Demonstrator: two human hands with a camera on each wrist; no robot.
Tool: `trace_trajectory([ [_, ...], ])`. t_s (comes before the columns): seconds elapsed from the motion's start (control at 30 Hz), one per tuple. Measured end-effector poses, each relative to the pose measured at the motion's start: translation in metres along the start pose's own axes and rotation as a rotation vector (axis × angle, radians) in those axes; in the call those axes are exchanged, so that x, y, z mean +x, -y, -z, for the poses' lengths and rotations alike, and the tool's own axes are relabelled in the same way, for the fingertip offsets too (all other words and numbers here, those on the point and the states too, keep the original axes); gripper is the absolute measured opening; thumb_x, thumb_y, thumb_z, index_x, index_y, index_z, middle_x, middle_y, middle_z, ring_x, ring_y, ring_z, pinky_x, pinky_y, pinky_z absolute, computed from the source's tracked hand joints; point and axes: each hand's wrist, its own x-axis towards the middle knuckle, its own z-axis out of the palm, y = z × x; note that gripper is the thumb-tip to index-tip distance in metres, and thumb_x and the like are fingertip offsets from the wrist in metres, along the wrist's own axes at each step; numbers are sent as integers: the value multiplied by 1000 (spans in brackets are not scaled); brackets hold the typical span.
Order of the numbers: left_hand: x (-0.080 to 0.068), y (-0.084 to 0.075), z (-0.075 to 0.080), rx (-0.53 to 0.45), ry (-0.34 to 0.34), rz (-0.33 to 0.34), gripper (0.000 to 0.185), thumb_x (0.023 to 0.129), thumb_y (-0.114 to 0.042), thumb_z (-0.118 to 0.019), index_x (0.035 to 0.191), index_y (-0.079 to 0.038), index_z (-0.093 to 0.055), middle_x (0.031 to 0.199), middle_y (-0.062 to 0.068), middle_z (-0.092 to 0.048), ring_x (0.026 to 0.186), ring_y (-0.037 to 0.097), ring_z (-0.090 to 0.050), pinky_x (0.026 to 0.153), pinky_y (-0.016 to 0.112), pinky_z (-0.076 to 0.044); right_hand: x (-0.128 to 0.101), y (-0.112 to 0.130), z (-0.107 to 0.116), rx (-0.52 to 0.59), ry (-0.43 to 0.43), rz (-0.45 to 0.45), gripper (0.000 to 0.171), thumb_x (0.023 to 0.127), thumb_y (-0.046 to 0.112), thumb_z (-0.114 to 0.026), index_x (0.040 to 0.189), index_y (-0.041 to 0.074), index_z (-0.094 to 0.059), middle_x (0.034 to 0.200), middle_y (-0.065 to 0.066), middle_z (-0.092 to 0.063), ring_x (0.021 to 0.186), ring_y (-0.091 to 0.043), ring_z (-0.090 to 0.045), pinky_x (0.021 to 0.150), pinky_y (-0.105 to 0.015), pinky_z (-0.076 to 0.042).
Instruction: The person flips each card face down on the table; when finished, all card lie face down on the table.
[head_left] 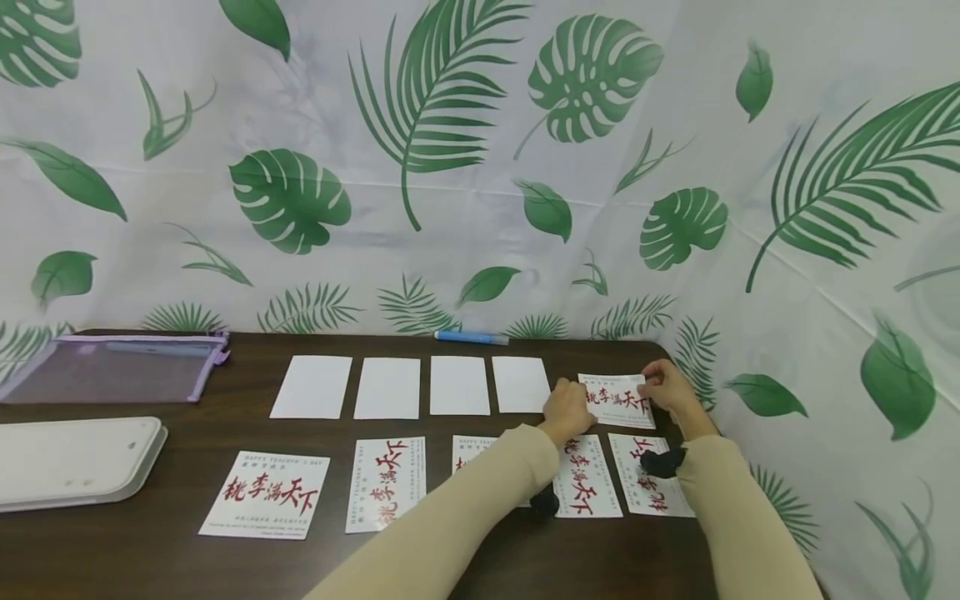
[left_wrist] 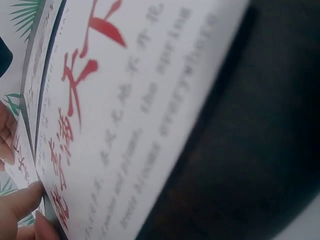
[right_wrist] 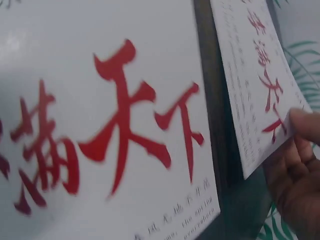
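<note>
Head view: both hands work on one printed card (head_left: pixel 617 400) at about 2 o'clock on the dark counter (head_left: pixel 187 433), at the right end of the far row, just right of four blank white cards (head_left: pixel 412 386). The left hand (head_left: pixel 566 410) holds its left edge and the right hand (head_left: pixel 663 385) its upper right corner, fingers curled onto the paper. The card lies face up, red characters showing, while its row-mates lie white side up. I judge the step in hand to be the handling of this fifth card, either setting it in line or turning it over; the next move would call for a clean pinch at both edges and a level turn, so that the card lands square beside the fourth blank one. The near row holds five printed cards (head_left: pixel 266 494); both sleeves cover parts of the three on the right. A blue pen (head_left: pixel 471 337) lies at 12 o'clock, a mesh pouch (head_left: pixel 112 367) and a white tray (head_left: pixel 75 458) at 10 and 9 o'clock.

Left wrist view: a near-row card (left_wrist: pixel 150 115) fills the frame, blurred; fingertips (left_wrist: pixel 22 202) show at 8 o'clock on the edge of a second card, but the grip itself is cut off.

Right wrist view: another near-row card (right_wrist: pixel 100 140) lies close and large; at 4 o'clock the thumb (right_wrist: pixel 305 125) presses on the held card's corner (right_wrist: pixel 260 85), the fingers beneath hidden.
</note>
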Motion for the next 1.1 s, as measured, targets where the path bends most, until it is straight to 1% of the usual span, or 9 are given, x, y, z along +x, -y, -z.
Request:
trace_trajectory([
  [0.13, -3, 2, 2, -24, 11, 10, 31, 75, -30, -79, 97, -12, -68, 95, 3, -56, 89, 13, -58, 71, 25, -51, -3, -4, 6, 142, 43, 18, 27, 84, -7, -58, 106, -3, -44, 76, 1, -48, 66, -7, -49, 57, -23, -46],
  [0.27, -6, 5, 7, -47, -10, -11, 34, 75, -28, -79, 102, -11, -68, 97, 4, -58, 93, 14, -58, 74, 25, -51, -9, -4, 12, 321, 88, -3, 21, 86, -6, -58, 98, 8, -48, 73, 8, -51, 66, -4, -52, 59, -21, -48],
  [0.4, -8, 10, 14, -162, -55, -3, 47, 74, -23, -79, 116, -11, -64, 106, 5, -65, 98, 18, -60, 77, 27, -51, -13, 2, 16, 471, 142, 3, 25, 86, -7, -58, 91, 16, -50, 73, 9, -55, 68, -5, -55, 61, -22, -49],
  [0.47, -9, 12, 18, -272, -67, 18, 52, 74, -19, -79, 122, -10, -61, 106, 4, -68, 96, 19, -63, 75, 27, -52, -15, 6, 17, 497, 160, 15, 25, 86, -6, -60, 91, 16, -50, 74, 8, -56, 68, -6, -56, 61, -23, -50],
  [0.57, -10, 15, 26, -422, -89, 36, 54, 75, -15, -78, 125, -10, -59, 96, 2, -71, 84, 18, -65, 67, 25, -51, -17, 12, 18, 514, 170, 42, 23, 86, -5, -62, 92, 14, -50, 75, 7, -57, 69, -6, -57, 60, -23, -50],
  [0.73, -11, 24, 39, -615, -129, 1, 51, 79, -13, -75, 126, -8, -57, 83, 3, -67, 69, 14, -59, 60, 22, -47, -24, 23, 17, 551, 189, 81, 22, 87, -5, -61, 93, 14, -51, 76, 6, -59, 69, -7, -58, 60, -23, -51],
  [0.93, -13, 36, 48, -913, -106, -8, 35, 80, 1, -71, 113, -1, -60, 78, 7, -62, 62, 16, -63, 57, 21, -54, -32, 31, 7, 567, 203, 95, 21, 86, -5, -61, 95, 12, -51, 77, 3, -59, 69, -7, -59, 59, -23, -51],
  [1.0, -13, 40, 50, -967, -102, -5, 28, 80, 5, -69, 106, 1, -61, 76, 6, -61, 61, 13, -62, 58, 21, -55, -35, 31, 1, 582, 199, 110, 21, 86, -4, -62, 97, 9, -50, 77, 2, -59, 69, -8, -59, 59, -23, -51],
  [1.1, -15, 46, 55, -992, -105, 13, 23, 81, 5, -67, 103, 3, -61, 74, 4, -59, 57, 9, -57, 56, 22, -54, -39, 33, -10, 597, 162, 116, 20, 86, -2, -63, 98, 11, -52, 78, 4, -60, 69, -5, -59, 60, -21, -51],
])
